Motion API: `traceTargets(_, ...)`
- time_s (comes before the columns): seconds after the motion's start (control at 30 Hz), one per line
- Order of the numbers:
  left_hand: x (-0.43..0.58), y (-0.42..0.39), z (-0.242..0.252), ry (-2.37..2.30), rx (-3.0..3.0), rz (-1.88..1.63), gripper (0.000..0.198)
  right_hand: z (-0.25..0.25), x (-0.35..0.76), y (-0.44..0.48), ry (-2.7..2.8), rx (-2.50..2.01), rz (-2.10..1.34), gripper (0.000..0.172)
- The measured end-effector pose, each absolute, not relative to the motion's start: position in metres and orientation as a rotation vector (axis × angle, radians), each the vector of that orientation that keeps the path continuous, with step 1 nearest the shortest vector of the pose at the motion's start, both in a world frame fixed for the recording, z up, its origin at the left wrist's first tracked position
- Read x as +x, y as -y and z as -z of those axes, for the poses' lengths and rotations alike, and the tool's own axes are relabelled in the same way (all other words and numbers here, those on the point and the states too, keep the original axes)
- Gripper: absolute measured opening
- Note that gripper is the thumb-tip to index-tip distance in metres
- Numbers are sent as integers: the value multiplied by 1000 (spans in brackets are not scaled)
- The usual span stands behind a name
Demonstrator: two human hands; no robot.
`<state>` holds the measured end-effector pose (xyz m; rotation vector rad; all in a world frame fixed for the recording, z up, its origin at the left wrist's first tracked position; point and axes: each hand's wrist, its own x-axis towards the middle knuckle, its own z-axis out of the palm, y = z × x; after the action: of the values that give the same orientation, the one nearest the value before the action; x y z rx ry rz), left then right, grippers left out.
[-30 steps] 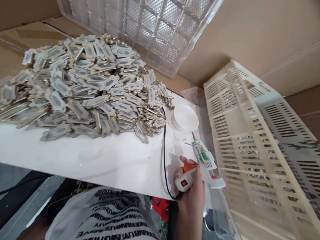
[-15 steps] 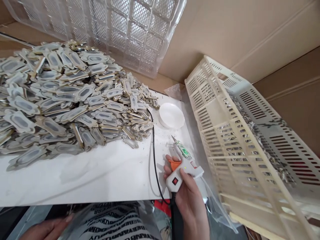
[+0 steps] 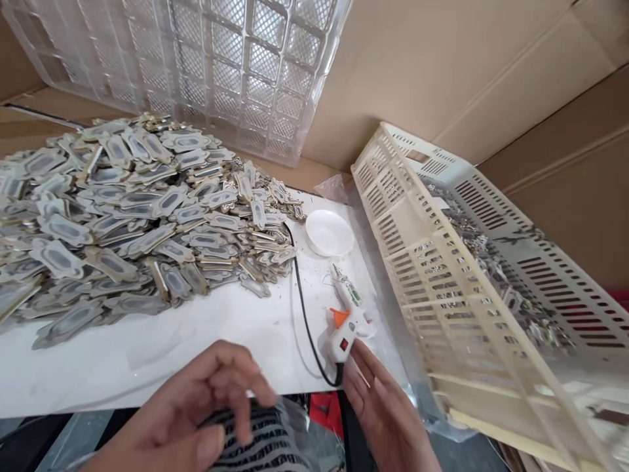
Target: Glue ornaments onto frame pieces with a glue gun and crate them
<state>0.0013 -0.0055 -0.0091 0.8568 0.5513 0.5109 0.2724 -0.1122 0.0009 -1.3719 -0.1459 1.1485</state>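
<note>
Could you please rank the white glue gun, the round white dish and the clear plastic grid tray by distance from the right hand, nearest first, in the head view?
1. white glue gun with orange trigger: at the fingertips of the right hand.
2. round white dish: farther back, beyond the gun's nozzle.
3. clear plastic grid tray: leaning at the back, upper left.

Glue gun (image 3: 345,328): glossy white plastic. Cord (image 3: 304,314): matt black rubber. Table (image 3: 147,347): smooth white, faint sheen. Pieces (image 3: 122,216): matt grey faces, shiny gold edges. Tray (image 3: 221,65): clear embossed plastic. Crate (image 3: 442,275): matt cream plastic. Cardboard (image 3: 417,59): matt brown
</note>
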Motion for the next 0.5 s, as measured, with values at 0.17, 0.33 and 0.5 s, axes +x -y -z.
traceTargets(0.17, 67, -1, 1, -335, 694, -529, 36, 18, 251, 129, 542, -1656, -589, 36)
traceTargets(0.33, 119, 8, -7, -361, 478, -338, 59, 30, 226, 98, 1596, -1443, 161, 42)
traceTargets(0.5, 79, 7, -12, -243, 638, -415, 71, 16, 235, 58, 1698, -1556, 265, 56)
